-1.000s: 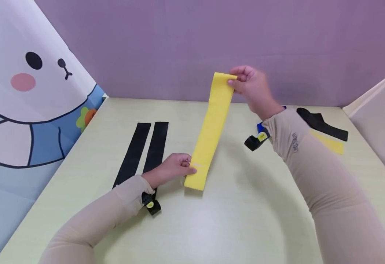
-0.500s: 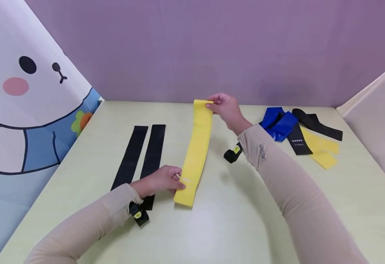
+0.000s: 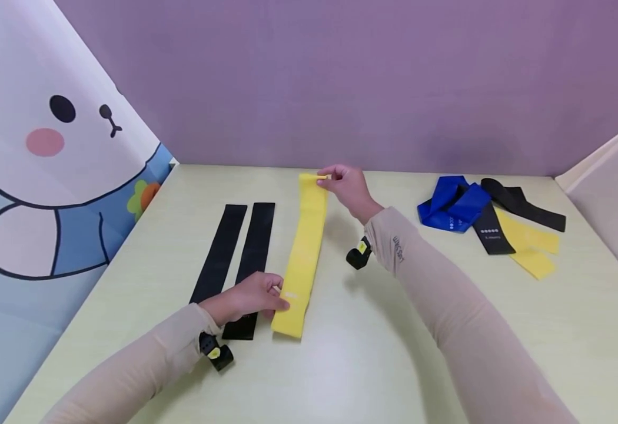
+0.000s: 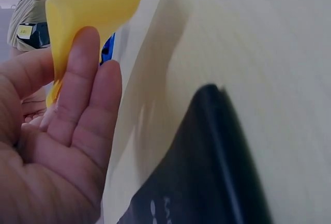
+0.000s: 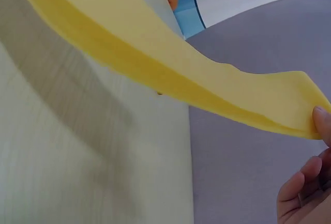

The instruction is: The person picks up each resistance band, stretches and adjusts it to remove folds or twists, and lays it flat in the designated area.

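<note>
Yellow band [image 3: 305, 247] looks thin, light, limp and stretchy, a flat loop of rubbery sheet; it sags between its held ends and probably slips little against skin. Best hold, in my judgement, is a pinch at each short end, as now. Left hand [image 3: 251, 297] pinches the near end, fingers [image 4: 83, 63] curled against the folded edge, which pokes up just above the fingertips in the left wrist view. Right hand [image 3: 347, 184] pinches the far end between thumb and fingers [image 5: 321, 123], the band running away from them toward the left hand. The middle of the band lies on or just above the worktop [image 3: 394, 330]; which, I cannot tell. Two black bands [image 3: 237, 250] lie flat just beside the left fingers, on the outer side.
</note>
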A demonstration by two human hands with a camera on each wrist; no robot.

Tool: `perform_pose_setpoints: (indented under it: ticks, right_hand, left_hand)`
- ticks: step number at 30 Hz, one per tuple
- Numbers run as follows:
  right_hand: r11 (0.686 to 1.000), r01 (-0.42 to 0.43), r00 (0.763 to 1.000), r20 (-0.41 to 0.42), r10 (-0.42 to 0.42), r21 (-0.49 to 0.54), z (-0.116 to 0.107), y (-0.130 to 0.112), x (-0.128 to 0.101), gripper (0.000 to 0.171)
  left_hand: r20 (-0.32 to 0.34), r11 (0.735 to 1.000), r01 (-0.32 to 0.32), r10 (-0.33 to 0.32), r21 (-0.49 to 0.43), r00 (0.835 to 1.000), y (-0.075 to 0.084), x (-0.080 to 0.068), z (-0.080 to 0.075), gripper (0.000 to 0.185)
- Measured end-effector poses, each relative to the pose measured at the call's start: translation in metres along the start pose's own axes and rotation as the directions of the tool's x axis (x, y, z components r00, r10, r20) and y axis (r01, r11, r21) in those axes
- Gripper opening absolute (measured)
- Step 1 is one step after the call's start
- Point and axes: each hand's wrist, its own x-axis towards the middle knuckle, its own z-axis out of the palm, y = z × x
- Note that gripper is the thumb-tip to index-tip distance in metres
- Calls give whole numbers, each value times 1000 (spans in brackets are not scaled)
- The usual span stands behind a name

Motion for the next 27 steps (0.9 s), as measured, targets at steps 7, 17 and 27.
perform_pose_setpoints:
  ticks: [7, 17, 27]
  right_hand:
    - [998, 7, 1000, 27, -5, -56, 14, 5, 0, 23]
    - [995, -46, 998, 40, 50, -85, 33, 17, -2, 23]
    - [989, -108, 993, 45, 113, -103, 44, 31, -3, 24]
  left_hand:
    - [1, 998, 63, -63, -21, 998, -4, -3, -3, 14]
    - [12, 988, 152, -152, -26, 988, -8, -5, -2, 17]
    - [-12, 980, 200, -200, 18, 980, -9, -8, -2, 18]
